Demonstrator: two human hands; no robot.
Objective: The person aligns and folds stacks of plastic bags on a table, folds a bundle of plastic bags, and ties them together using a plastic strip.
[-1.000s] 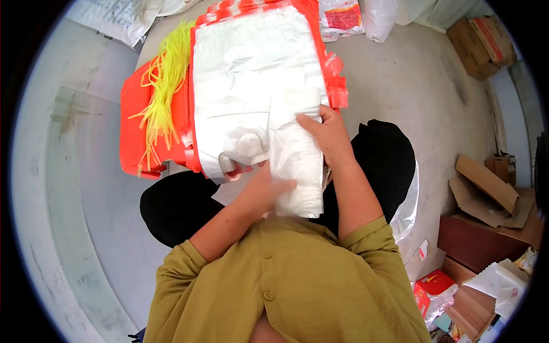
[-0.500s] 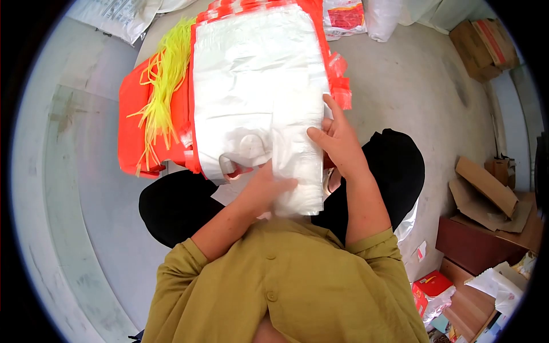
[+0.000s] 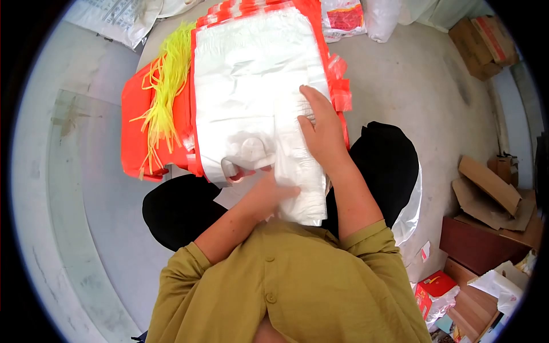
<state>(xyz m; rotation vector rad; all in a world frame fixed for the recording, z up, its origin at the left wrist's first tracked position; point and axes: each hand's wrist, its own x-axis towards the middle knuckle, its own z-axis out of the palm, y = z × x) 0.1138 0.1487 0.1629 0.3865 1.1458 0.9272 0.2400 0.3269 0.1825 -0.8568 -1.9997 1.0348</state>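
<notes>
A stack of white plastic bags (image 3: 234, 86) lies in front of me on top of red bags, with handle cut-outs at its near end. Its right side carries a long folded strip of white plastic bags (image 3: 303, 200) that reaches toward my shirt. My left hand (image 3: 274, 191) grips the near left edge of this strip, thumb on top; it is blurred and its other fingers are hidden. My right hand (image 3: 323, 134) lies on the strip's upper right part, thumb and fingers apart. Yellow plastic ties (image 3: 166, 86) hang over the red bags (image 3: 134, 120) at left.
My knees (image 3: 386, 166) flank the stack. Open cardboard boxes (image 3: 486, 191) and a red package (image 3: 434, 286) are at the right. A closed carton (image 3: 483, 48) stands farther back. White sacks (image 3: 114, 20) lie at the far left, and a glass panel (image 3: 68, 171) is on the left.
My right hand has moved left from the strip's right edge onto its top. My left hand stays at the near left edge. The strip's near end has shifted slightly toward me.
</notes>
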